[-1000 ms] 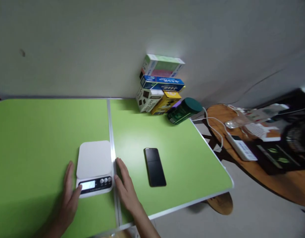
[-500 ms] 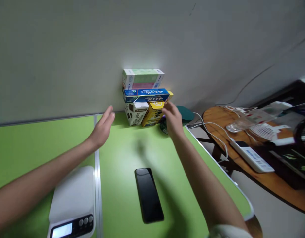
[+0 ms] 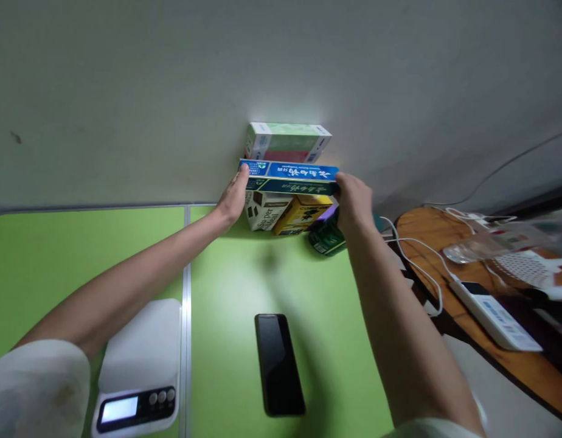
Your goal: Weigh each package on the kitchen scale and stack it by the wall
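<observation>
A long blue toothpaste box [image 3: 290, 176] is gripped at both ends, level and in front of the other boxes. My left hand [image 3: 234, 196] is closed on its left end, thumb on the front. On its right end my right hand [image 3: 354, 198] is closed, the fingertips partly hidden. Behind it, against the wall, a green and pink box [image 3: 290, 137] shows its upper part. Below are a white and brown carton [image 3: 266, 213] and a yellow box [image 3: 303, 214], their tops partly covered. A dark green container [image 3: 327, 237] stands near my right wrist.
A black phone [image 3: 280, 365] lies on the green table [image 3: 226, 340]. To the left sits a white digital scale [image 3: 142, 353] with a lit display. A wooden table [image 3: 418, 228] at the right bears cables, a white power strip [image 3: 495, 316] and a clear plastic item [image 3: 486, 243].
Both hands, apart from the toothpaste box before, have closed on its two ends. The box now appears slightly tilted forward. The camera view has shifted a little.
</observation>
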Demonstrator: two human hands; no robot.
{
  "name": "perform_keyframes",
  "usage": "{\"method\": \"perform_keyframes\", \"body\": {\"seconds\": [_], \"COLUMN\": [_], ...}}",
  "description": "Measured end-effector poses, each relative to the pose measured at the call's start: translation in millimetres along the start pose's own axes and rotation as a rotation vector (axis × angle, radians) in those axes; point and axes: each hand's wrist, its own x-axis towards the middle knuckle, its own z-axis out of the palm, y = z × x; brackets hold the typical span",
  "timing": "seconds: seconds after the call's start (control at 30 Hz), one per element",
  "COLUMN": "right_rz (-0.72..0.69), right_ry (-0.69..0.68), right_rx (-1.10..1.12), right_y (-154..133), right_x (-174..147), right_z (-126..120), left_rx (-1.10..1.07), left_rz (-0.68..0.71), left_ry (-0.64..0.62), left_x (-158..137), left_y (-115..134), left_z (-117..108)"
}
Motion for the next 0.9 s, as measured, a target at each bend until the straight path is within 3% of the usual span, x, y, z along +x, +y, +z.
{"method": "perform_keyframes", "body": {"seconds": [0.1, 0.2, 0.33, 0.43, 0.5, 0.6, 0.7, 0.9], "right_rz": [0.135, 0.178, 0.345, 0.464, 0.522, 0.574, 0.608, 0.618], "right_ry": [-0.036, -0.169, -0.398, -0.520, -0.505, -0.457, -0.423, -0.338], "right_rx": [0.193, 0.350, 0.208, 0.184, 0.185, 0.173, 0.146, 0.166], "right_y": [-33.5, -57.7, -57.6, -46.9, -42.7, -41.1, -41.4, -40.0], "right_x": [-63.0, -151.3, -280.8, -353.9, -383.8, -404.3, -406.8, -396.2], "right_z": [-5.9, -4.3, 12.1, 33.8, 47.3, 60.3, 63.9, 53.9], "left_rx": [0.044, 0.149, 0.197, 0.179, 0.161, 0.152, 0.139, 0.046], "left_rz": [0.035, -0.038, -0.282, -0.335, -0.354, -0.392, -0.382, -0.362], "left_ry": [-0.001, 0.074, 0.308, 0.428, 0.456, 0.405, 0.331, 0.320], "left_x": [-60.8, -155.9, -291.5, -354.5, -371.6, -373.9, -370.1, -369.8], "left_y": [9.5, 1.4, -50.8, -96.9, -116.9, -130.3, -135.3, -135.9], "left_z": [-40.4, -91.4, -147.5, -176.4, -191.1, -207.5, -214.2, -214.3]}}
